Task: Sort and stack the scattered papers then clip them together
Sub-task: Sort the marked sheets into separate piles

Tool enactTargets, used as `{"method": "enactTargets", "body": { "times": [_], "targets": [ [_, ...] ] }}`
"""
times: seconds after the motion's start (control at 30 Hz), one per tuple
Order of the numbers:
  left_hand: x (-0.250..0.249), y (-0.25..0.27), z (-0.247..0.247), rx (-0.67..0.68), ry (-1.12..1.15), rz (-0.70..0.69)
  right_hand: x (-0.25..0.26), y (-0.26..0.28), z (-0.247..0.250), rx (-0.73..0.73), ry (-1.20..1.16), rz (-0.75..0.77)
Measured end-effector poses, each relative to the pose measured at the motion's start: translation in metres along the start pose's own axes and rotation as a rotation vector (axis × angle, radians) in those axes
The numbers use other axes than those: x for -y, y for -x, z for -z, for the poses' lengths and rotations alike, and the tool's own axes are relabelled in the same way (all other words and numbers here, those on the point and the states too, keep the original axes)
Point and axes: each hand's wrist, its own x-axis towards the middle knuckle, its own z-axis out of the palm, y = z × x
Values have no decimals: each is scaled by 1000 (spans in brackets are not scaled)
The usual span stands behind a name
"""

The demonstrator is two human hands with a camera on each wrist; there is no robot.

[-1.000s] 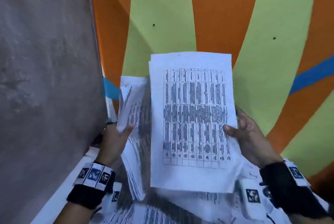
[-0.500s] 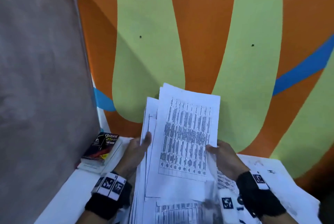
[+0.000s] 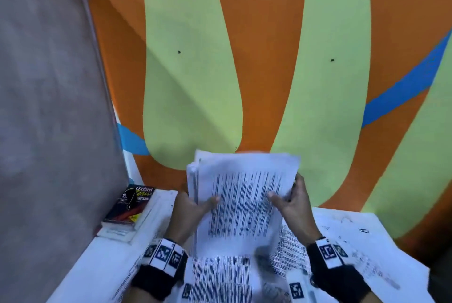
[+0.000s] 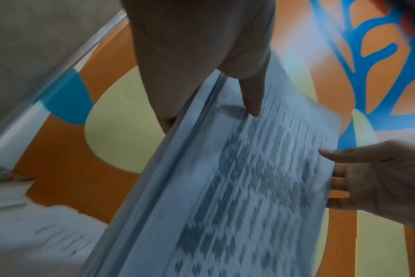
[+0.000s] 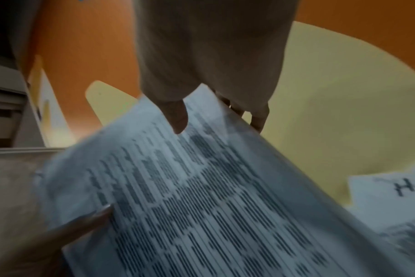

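A stack of printed papers (image 3: 241,201) is held upright at the lower centre of the head view, above the white table (image 3: 102,266). The left hand (image 3: 189,212) is closed on the stack's left edge, thumb laid across the printed face and fingers hidden behind. The right hand (image 3: 292,202) is closed on the right edge in the same way, thumb in front, fingers behind; in the right wrist view the fingertips (image 5: 258,121) are seen past the sheet's rim. More loose sheets (image 3: 367,249) are spread flat on the table at the lower right, and others lie under the wrists. A dark book (image 3: 132,204) is stacked on other books at the table's left end.

The sheets are judged light, thin and limp, and likely to slide over one another, since their left edges are seen fanned and uneven in the left wrist view. A hold on both long edges, with the bottom edge tapped on the table, would probably square them. No clip can be seen.
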Motion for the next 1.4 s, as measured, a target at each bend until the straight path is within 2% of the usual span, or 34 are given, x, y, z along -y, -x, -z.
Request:
{"method": "enactTargets", "body": {
  "times": [0.1,0.23,0.3,0.37,0.43,0.57,0.7,0.77,0.87,0.93,1.0,1.07,1.17,1.27,1.4],
  "targets": [
    [6,9,-7,-37,22,39,-14,5,-4,31,14,-54],
    [-14,8,-13,-71,-58,-70,-5,0,-12,1,29,67],
    [-28,7,-12,-53,-7,-108,4,-2,-12,7,-16,114],
    [-26,6,-8,-11,45,-115,2,-4,-9,4,-55,95],
    [-12,5,-3,16,64,-74,-13,-1,-4,35,-28,33],
    [14,8,-2,44,-26,93,-35,10,-4,107,77,-51],
    [13,-5,-3,-42,-67,34,-19,4,-11,72,79,32],
    [8,-11,-2,-43,-63,-7,-13,-4,-11,74,87,69],
    [4,-8,-5,2,-112,31,-30,-10,-12,104,184,-56],
    [3,0,-9,22,-182,37,-58,-3,-13,144,351,-258],
    [2,-1,-8,-47,-230,6,-84,13,-16,197,556,-433],
    [-7,-3,0,-153,-240,-15,-94,36,-26,311,669,-520],
    [-17,-14,17,-313,-285,-87,-102,65,-51,438,847,-542],
    [-29,-18,31,-417,-286,-169,-104,83,-79,543,1041,-494],
    [-38,-18,48,-503,-289,-137,-94,96,-95,533,1173,-508]
  ]
}}
